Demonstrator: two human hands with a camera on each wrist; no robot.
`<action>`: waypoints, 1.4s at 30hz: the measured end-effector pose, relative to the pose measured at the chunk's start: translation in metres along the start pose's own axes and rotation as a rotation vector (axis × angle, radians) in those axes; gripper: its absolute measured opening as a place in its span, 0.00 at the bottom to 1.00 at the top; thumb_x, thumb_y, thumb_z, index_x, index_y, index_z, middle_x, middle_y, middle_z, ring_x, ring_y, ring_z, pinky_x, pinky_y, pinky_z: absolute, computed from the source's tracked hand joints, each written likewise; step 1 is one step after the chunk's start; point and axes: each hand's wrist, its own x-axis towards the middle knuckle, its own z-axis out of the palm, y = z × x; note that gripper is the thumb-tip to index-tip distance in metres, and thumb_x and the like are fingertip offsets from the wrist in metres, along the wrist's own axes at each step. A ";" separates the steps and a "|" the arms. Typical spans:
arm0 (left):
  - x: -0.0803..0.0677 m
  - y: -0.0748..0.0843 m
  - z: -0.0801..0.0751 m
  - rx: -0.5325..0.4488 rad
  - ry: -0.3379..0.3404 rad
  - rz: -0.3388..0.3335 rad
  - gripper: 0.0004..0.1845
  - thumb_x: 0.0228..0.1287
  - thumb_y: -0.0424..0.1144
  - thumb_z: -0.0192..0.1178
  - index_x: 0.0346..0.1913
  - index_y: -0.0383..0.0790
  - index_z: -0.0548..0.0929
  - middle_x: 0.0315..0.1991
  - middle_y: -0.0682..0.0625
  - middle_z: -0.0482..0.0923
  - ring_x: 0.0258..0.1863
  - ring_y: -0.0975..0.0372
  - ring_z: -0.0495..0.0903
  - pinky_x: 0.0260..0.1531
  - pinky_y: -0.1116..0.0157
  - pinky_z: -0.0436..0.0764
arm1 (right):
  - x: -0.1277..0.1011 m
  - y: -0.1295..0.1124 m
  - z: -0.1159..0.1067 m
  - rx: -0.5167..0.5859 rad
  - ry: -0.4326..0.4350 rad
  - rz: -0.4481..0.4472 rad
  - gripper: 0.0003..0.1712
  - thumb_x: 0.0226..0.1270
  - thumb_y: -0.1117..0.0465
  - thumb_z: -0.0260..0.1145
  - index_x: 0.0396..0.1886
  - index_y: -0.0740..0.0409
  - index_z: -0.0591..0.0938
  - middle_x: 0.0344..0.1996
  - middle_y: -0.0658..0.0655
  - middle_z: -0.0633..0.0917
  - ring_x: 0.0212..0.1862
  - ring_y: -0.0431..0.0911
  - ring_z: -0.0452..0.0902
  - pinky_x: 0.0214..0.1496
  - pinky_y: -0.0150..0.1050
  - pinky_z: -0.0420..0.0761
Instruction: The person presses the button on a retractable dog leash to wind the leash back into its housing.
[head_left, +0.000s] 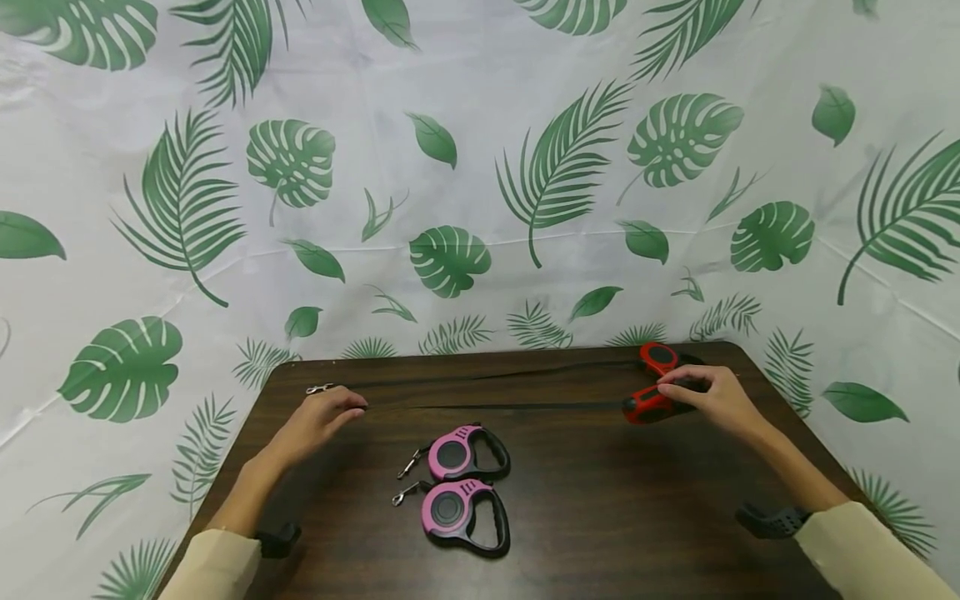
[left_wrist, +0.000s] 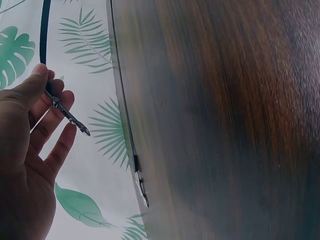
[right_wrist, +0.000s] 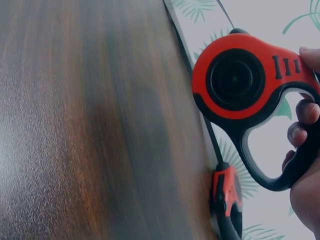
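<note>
My right hand (head_left: 720,404) grips the black loop handle of a red retractable leash (head_left: 647,406). In the right wrist view, this red leash (right_wrist: 206,75) shows its round black centre, with my fingers curled through the handle. Its black strap (head_left: 510,407) runs drawn out and straight across the table to my left hand (head_left: 324,417). There, in the left wrist view, thumb and finger pinch the strap's end just above a metal clip (left_wrist: 70,117). A second red retractable leash (head_left: 660,358) lies behind at the table's back right, its strap stretched leftward to a metal clip (head_left: 318,389).
Two pink retractable leashes, one farther back (head_left: 450,457) and one nearer (head_left: 447,506), lie in the middle of the dark wooden table (head_left: 585,517), clips pointing left. A white leaf-patterned cloth (head_left: 465,183) hangs behind the table's back edge.
</note>
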 end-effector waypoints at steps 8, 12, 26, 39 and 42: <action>0.003 0.001 0.004 -0.005 -0.009 -0.011 0.08 0.64 0.24 0.71 0.45 0.35 0.89 0.40 0.51 0.88 0.39 0.60 0.86 0.42 0.56 0.87 | 0.000 -0.002 0.007 0.022 -0.007 -0.007 0.11 0.74 0.54 0.74 0.49 0.52 0.91 0.48 0.50 0.90 0.54 0.43 0.78 0.50 0.34 0.76; 0.005 0.004 0.007 -0.019 -0.004 0.001 0.08 0.64 0.24 0.71 0.45 0.33 0.88 0.39 0.50 0.88 0.39 0.60 0.86 0.41 0.54 0.87 | 0.001 -0.007 0.009 0.035 -0.020 -0.015 0.11 0.74 0.54 0.73 0.50 0.53 0.91 0.46 0.52 0.89 0.51 0.43 0.77 0.48 0.36 0.75; 0.015 0.013 0.015 -0.073 -0.018 0.010 0.09 0.63 0.23 0.71 0.46 0.32 0.88 0.40 0.49 0.87 0.40 0.61 0.86 0.41 0.54 0.88 | 0.002 -0.012 0.021 0.081 -0.045 -0.031 0.10 0.74 0.54 0.73 0.48 0.54 0.91 0.44 0.51 0.89 0.45 0.44 0.75 0.42 0.36 0.76; 0.022 0.019 0.024 -0.086 -0.003 0.041 0.11 0.62 0.20 0.71 0.45 0.31 0.88 0.40 0.49 0.87 0.39 0.60 0.86 0.42 0.56 0.87 | 0.004 -0.017 0.031 0.133 -0.058 -0.051 0.09 0.73 0.56 0.74 0.47 0.54 0.91 0.38 0.54 0.88 0.36 0.46 0.75 0.35 0.37 0.78; 0.025 0.020 0.025 -0.092 -0.003 0.055 0.10 0.62 0.20 0.71 0.45 0.30 0.88 0.40 0.48 0.87 0.39 0.59 0.86 0.41 0.54 0.88 | 0.005 -0.018 0.035 0.138 -0.058 -0.059 0.09 0.73 0.56 0.74 0.47 0.53 0.91 0.39 0.53 0.89 0.38 0.46 0.76 0.37 0.37 0.80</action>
